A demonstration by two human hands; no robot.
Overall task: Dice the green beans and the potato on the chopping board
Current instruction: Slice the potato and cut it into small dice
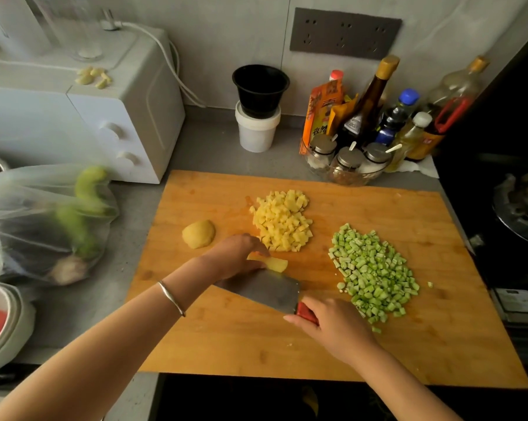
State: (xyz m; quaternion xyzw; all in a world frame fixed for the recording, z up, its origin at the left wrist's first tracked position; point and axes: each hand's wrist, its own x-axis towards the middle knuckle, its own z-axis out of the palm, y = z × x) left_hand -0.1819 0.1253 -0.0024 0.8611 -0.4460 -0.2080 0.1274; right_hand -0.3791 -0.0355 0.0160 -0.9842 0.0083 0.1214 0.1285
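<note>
- Head view: the chopping board (287,344) lies on the worktop (141,208).
- The left hand (235,256), fingers curled, holds a potato slice (276,264) at the board's middle, its long axis running left to right.
- The right hand (332,329) grips the cleaver (262,288) by its red handle, the blade pointing left.
- Diced potato (282,221) lies toward the far edge and diced green beans (375,268) toward the right edge.
- A potato chunk (198,233) lies near the left edge.
</note>
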